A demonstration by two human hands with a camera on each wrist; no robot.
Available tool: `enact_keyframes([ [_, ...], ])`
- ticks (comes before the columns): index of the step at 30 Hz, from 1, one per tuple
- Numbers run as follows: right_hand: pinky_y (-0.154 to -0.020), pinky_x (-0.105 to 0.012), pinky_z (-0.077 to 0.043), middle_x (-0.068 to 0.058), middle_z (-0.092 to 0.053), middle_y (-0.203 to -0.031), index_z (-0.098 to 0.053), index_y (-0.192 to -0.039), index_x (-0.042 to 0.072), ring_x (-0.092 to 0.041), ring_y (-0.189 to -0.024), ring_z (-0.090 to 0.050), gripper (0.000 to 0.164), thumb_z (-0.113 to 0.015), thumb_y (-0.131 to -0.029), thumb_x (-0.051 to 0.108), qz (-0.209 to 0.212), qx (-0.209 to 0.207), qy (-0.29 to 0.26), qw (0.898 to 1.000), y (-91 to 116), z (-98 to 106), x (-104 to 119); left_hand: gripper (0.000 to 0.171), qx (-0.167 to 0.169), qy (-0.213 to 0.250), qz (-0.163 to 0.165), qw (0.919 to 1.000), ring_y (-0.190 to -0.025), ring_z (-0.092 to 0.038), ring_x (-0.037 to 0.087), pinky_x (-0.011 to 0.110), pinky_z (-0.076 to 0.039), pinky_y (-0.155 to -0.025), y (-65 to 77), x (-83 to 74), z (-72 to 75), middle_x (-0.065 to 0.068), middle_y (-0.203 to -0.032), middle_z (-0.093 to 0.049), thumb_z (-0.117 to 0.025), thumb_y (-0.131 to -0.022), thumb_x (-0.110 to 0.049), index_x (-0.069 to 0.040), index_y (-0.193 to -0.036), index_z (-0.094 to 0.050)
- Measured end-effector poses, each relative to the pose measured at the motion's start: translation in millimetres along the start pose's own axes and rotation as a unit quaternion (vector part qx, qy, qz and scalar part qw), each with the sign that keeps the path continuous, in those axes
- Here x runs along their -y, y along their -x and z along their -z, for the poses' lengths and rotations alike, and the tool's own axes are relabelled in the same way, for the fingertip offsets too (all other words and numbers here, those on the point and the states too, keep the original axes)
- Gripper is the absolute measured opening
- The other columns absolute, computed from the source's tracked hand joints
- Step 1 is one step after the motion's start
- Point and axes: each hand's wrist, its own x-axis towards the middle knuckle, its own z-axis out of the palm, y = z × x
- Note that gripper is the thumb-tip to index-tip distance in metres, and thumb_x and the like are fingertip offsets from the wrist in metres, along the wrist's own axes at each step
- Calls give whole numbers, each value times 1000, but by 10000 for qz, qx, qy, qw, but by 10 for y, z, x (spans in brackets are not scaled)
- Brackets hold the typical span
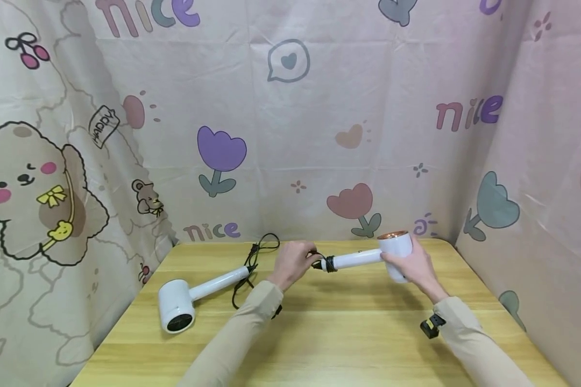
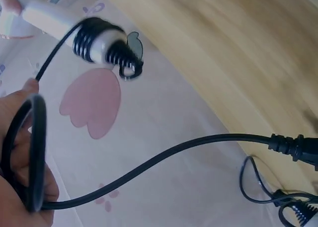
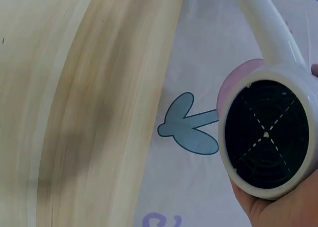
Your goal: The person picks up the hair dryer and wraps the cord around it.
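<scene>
My right hand [image 1: 413,263] grips a white hair dryer [image 1: 355,260] by its head, holding it up over the table's far right. Its handle points left, with the copper-coloured end of the head facing up. In the right wrist view the other end shows a dark round grille [image 3: 268,135]. A few turns of black cord [image 2: 92,38] are wound round the handle's end. My left hand [image 1: 295,263], just left of that end, holds the rest of the cord in a loop. From this hand the cord runs on to a black plug [image 2: 300,148].
A second white hair dryer [image 1: 176,301] lies on the left of the wooden table [image 1: 348,344], grille towards me. Its black cord [image 1: 270,234] lies loosely bundled at its handle's end, near my left forearm. Patterned curtains [image 1: 290,134] stand behind and at both sides.
</scene>
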Motion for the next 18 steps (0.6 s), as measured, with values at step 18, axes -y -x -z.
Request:
enact_keyframes([
  [18, -72, -34, -54, -23, -61, -114, -42, -136, 4, -27, -92, -63, 74, -81, -80, 33, 449, 858, -511, 9940, -13, 84, 13, 17, -1104, -1316, -1260, 9771, -50, -43, 9, 21, -32, -48, -8, 349, -59, -3, -66, -57, -67, -90, -33, -16, -89, -68],
])
